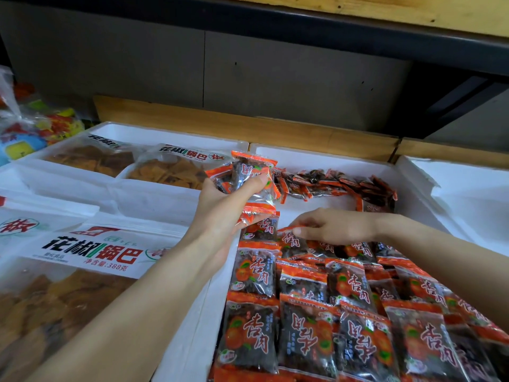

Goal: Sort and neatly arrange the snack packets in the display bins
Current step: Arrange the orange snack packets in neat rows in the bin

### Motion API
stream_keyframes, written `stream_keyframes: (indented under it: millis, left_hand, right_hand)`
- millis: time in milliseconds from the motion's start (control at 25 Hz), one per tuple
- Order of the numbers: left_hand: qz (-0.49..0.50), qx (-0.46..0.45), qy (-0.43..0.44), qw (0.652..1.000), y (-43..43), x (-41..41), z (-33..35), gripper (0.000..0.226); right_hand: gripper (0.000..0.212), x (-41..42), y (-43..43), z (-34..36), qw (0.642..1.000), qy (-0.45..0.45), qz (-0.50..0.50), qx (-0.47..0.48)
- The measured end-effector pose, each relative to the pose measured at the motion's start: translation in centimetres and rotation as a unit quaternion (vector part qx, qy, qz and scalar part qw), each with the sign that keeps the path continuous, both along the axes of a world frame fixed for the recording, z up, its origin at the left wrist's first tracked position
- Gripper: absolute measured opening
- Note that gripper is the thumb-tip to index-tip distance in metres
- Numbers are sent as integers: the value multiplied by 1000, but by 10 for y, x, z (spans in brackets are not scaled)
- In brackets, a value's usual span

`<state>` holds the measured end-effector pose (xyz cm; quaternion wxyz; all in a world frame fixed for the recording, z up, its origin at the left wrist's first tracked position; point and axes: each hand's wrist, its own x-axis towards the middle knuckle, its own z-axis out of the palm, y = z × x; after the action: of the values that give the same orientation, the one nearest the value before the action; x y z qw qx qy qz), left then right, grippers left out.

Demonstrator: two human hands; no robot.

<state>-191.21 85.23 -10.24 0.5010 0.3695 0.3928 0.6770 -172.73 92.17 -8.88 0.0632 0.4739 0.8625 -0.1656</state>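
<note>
While the row (347, 282) is unfinished: right hand (333, 227) pinches one packet (290, 242) at its 12 o'clock end.
Left hand (228, 199): fingers curled round a stack (248, 177), at the bin's (316, 155) 9 o'clock rim.
Best: lay it print-up, overlapping neighbours evenly.
Heap (338, 183): 12 o'clock, unsorted.

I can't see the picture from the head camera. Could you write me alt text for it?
A person's left hand holds a bundle of orange-and-black snack packets over the edge of a white foam bin, while the right hand pinches one packet at the far end of neat rows. Loose packets lie heaped at the back.
</note>
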Motion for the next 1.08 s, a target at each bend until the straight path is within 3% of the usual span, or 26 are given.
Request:
stream_keyframes:
  millis: [200,280,400,480,520,800,960,1080]
  left_hand:
    - [-5,-2,9,1000,-3,5,0,54]
    - [-15,-2,19,1000,-4,6,-1,53]
    - [-36,4,44,998,-7,8,-2,51]
    - [-53,19,69,996,-9,10,-2,50]
    - [-61,27,75,995,-11,11,-2,48]
    - [-97,3,90,991,-12,12,-5,61]
    - [-90,-5,-34,995,-12,13,2,32]
    - [-34,1,-37,999,-9,9,0,26]
  right_hand:
    - [53,8,-5,0,998,-8,3,57]
    - [54,8,-11,3,996,30,-3,79]
    - [41,-4,-28,16,954,276,-32,110]
    - [30,-15,-39,26,896,438,-52,42]
    - [26,-18,-43,30,881,469,-58,12]
    - [21,-17,-55,31,887,456,-74,-7]
    - [9,-11,-53,37,820,546,-144,-92]
    - [16,-1,-50,42,778,580,-194,-141]
